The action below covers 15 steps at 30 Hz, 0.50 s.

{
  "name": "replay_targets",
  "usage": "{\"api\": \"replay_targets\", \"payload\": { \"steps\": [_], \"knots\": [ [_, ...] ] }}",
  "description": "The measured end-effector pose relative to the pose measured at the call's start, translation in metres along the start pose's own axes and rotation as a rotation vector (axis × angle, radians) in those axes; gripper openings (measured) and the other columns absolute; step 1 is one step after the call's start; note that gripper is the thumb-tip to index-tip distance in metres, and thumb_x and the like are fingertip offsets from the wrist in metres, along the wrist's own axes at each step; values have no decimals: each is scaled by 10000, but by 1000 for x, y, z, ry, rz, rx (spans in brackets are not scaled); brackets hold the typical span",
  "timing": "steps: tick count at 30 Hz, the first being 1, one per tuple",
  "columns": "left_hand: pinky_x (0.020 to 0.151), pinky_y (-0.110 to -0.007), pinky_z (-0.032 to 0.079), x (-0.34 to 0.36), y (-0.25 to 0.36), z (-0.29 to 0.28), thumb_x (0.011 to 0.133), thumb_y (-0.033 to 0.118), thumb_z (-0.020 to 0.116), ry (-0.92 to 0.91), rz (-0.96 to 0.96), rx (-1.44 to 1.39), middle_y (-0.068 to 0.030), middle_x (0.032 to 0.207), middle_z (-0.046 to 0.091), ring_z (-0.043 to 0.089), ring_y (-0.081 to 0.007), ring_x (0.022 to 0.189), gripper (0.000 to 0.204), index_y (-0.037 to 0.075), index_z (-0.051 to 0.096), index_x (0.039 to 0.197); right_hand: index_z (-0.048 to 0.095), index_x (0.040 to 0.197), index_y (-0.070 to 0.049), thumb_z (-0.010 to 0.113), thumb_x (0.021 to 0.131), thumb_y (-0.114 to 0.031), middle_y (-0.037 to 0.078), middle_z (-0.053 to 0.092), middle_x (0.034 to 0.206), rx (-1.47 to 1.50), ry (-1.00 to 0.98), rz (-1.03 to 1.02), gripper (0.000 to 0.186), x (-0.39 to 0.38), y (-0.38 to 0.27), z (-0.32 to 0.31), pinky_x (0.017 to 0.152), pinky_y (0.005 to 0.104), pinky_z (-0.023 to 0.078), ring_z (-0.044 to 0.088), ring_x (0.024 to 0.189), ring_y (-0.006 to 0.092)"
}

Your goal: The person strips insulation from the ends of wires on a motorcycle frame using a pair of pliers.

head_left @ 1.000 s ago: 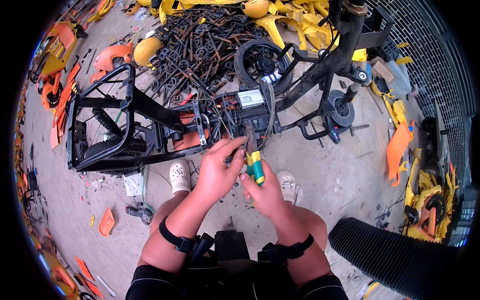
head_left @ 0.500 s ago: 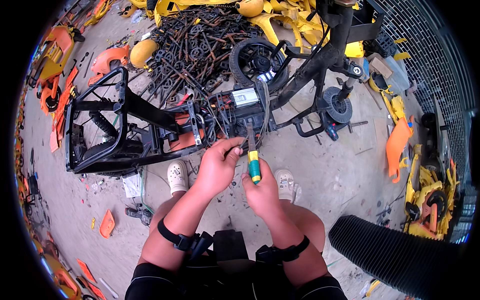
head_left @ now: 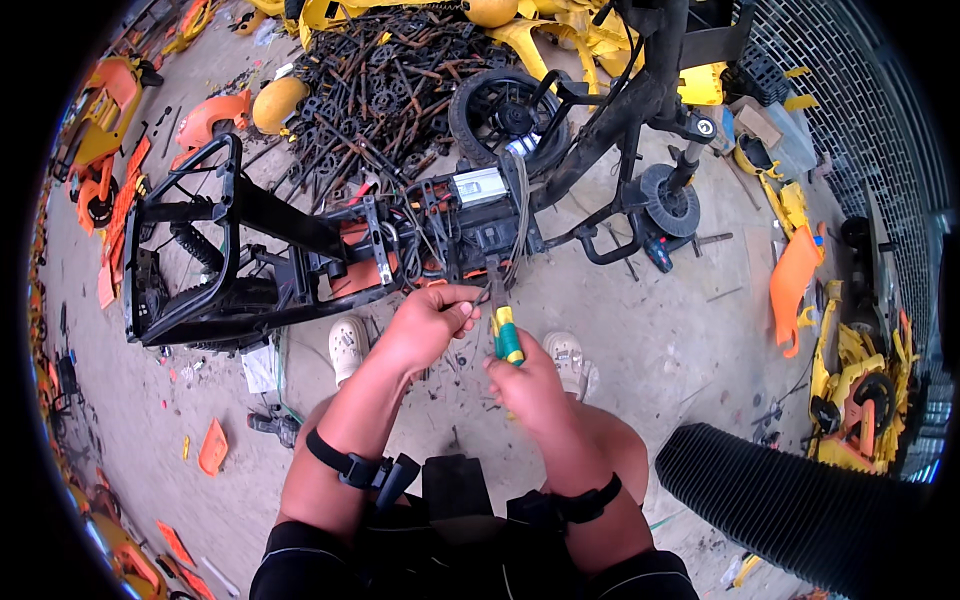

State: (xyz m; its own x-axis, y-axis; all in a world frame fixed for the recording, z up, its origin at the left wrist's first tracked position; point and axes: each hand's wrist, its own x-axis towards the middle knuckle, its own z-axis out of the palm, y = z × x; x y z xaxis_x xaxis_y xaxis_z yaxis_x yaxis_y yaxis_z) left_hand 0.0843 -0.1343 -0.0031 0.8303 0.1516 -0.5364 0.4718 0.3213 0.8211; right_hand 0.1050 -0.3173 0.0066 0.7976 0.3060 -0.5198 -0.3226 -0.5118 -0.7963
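My right hand [head_left: 525, 378] is closed around the green-and-yellow handles of a pair of pliers [head_left: 507, 335]. Their metal jaws point away from me, toward the near edge of a black vehicle frame [head_left: 285, 225]. Just left of the jaws, my left hand [head_left: 428, 325] has thumb and forefinger pinched on a thin dark wire [head_left: 484, 296]. Whether the jaws touch this wire I cannot tell. Beyond both hands, the frame's middle holds a silver metal box [head_left: 481, 187] and a bundle of grey cables [head_left: 522, 215].
A heap of rusty metal parts [head_left: 385, 90] lies behind the frame, beside a black wheel [head_left: 508, 118]. At the right are a power drill [head_left: 659, 252], an orange panel [head_left: 792, 285] and a ribbed black hose [head_left: 770, 505]. Another dark tool [head_left: 275, 426] rests on the floor at left.
The pliers have tilted and drawn slightly back from the frame, with the right hand moving a little lower. My left hand shifts slightly left, and the whole view has shifted a little.
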Motion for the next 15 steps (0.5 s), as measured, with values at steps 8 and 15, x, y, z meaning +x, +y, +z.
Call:
{"api": "replay_targets", "payload": {
  "steps": [8,15],
  "knots": [
    [752,-257,507,-3,0,-13,1050,58,578,-54,-19,98,-30,942,680,591,-91,828,281,-36,688,1291,548,1411,-87,644,902,-133,231,702,1091,320,-370,222,520,3,1,-30,793,429,555,718,908,377],
    [750,-263,503,-6,-15,-28,1048,54,572,-123,-23,180,-12,938,673,585,-93,830,292,-40,684,1301,549,1401,-70,659,927,-119,121,672,928,-415,89,-198,489,-4,24,-14,616,347,529,681,731,205]
  ]
}}
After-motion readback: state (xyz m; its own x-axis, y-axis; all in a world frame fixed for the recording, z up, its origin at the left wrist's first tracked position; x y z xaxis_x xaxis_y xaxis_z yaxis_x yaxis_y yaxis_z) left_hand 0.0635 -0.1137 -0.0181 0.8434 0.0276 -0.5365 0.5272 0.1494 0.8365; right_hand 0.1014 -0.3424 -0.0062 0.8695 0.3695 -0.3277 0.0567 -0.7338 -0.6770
